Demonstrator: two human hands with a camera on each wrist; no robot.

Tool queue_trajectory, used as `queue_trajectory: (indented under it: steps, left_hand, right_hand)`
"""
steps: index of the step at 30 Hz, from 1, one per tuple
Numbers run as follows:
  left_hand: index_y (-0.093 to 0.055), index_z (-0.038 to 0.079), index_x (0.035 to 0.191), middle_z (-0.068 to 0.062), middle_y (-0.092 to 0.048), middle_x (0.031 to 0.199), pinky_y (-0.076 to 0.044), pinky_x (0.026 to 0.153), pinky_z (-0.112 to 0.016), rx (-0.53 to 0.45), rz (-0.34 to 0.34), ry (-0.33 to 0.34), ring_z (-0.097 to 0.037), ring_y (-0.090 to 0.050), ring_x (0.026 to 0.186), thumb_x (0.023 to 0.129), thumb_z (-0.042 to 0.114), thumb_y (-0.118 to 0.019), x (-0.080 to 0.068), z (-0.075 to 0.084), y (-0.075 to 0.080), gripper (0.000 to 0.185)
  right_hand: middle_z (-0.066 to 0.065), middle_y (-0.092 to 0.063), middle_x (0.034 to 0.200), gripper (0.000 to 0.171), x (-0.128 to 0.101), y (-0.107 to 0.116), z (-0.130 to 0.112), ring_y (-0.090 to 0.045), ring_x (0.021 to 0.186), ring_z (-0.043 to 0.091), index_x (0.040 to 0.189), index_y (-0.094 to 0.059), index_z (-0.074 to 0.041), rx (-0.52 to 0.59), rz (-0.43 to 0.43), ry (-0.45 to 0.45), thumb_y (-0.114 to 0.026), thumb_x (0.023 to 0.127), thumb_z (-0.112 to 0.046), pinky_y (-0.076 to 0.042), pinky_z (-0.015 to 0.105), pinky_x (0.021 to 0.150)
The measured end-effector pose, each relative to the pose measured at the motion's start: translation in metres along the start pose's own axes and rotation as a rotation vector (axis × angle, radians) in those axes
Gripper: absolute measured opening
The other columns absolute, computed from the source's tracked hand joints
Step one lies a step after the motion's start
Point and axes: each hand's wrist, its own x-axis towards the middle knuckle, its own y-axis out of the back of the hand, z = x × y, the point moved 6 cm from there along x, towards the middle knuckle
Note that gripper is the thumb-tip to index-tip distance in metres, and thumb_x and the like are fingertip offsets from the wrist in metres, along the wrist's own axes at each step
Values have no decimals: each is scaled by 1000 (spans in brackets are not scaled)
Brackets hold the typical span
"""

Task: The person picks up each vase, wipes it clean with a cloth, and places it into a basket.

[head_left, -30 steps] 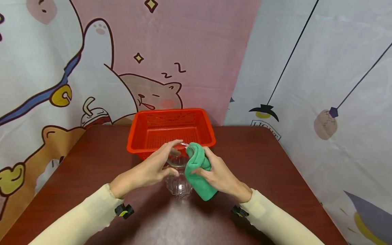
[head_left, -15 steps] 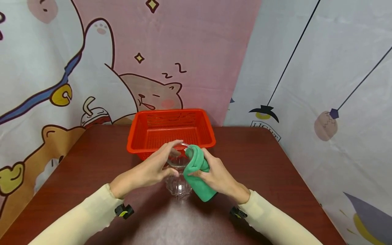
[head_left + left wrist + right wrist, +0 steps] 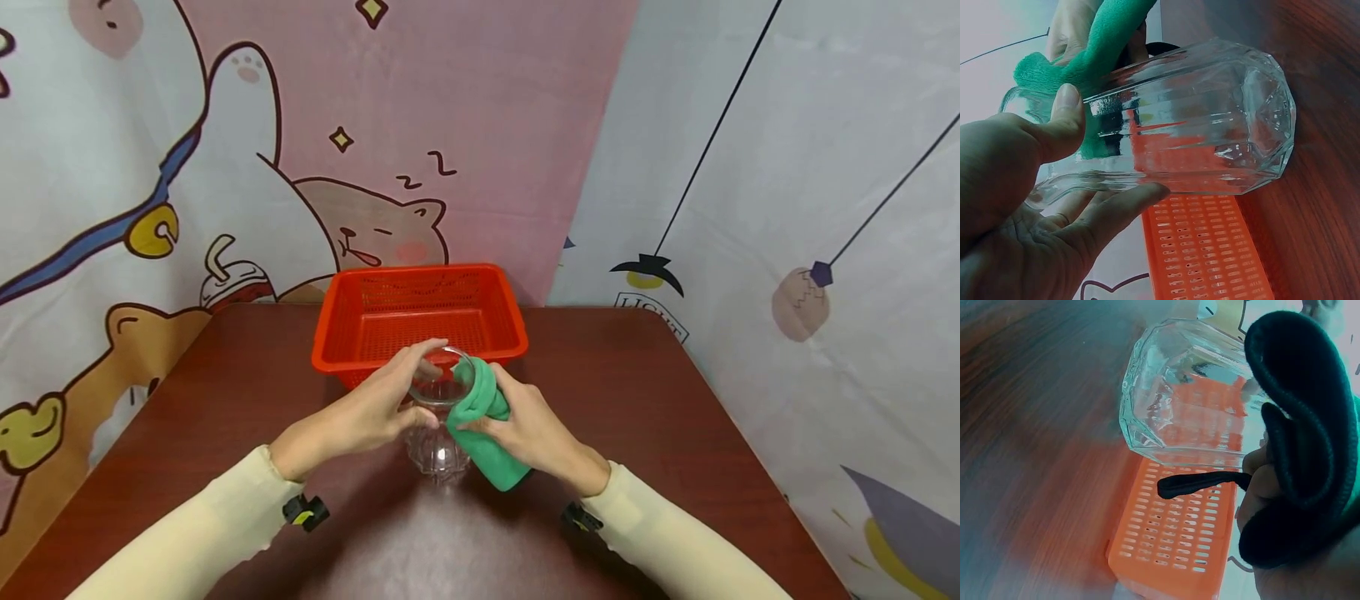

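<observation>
My left hand (image 3: 367, 412) grips a clear glass jar (image 3: 437, 457) near its wide round mouth, with the thumb on the near side and fingers round the far side. The left wrist view shows the jar's faceted body and thick base (image 3: 1272, 119). My right hand (image 3: 540, 429) holds a folded green cloth (image 3: 491, 454) against the right side of the jar's rim, part of it tucked inside the mouth. A dark loop (image 3: 1200, 483) sticks out from the cloth in the right wrist view. Whether the jar's base touches the table cannot be told.
Behind the jar, a red perforated plastic basket (image 3: 420, 321) stands near the back edge of the brown wooden table (image 3: 615, 375). A cartoon-printed curtain (image 3: 495, 125) hangs behind the table and along its sides.
My right hand and the cloth have shifted slightly left and down along the jar's rim, so more of the mouth shows. My left hand and the jar have stayed nearly still.
</observation>
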Motion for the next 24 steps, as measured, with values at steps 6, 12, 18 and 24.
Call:
queue_trajectory:
  steps: [6, 12, 18, 24]
  left_hand:
    - [-20, 22, 162, -14, -54, 139, -55, 95, -41, 1, -12, 17, -26, -58, 127, 82, 12, -88, 0, -1, 0, 106]
    - [-21, 22, 162, -15, -55, 138, -54, 97, -42, -7, -6, 16, -28, -59, 127, 82, 13, -87, 0, 1, 2, 104]
    - [-21, 21, 163, -14, -55, 137, -55, 93, -41, -6, -14, 11, -28, -59, 127, 82, 14, -87, 0, 2, 2, 104]
    - [-20, 23, 163, -13, -54, 138, -56, 92, -40, -1, -14, 22, -25, -58, 128, 83, 14, -86, 0, 0, 1, 104]
  right_hand:
    - [-21, -70, 106, 63, -1, -2, 2, -68, 86, 1, 136, -53, -33, -36, -25, -7, -83, 85, -51, -58, 30, 77]
    - [-21, -69, 98, 61, -1, -3, 3, -67, 81, 0, 133, -56, -29, -117, -23, 2, -85, 84, -49, -57, 28, 72]
    - [-22, -67, 89, 57, -1, -4, 3, -65, 74, -1, 128, -58, -29, -167, -46, 6, -85, 83, -50, -55, 26, 67]
    - [-22, -66, 84, 52, -3, -5, 6, -63, 69, 1, 124, -60, -32, -177, -66, -15, -85, 83, -51, -54, 26, 62]
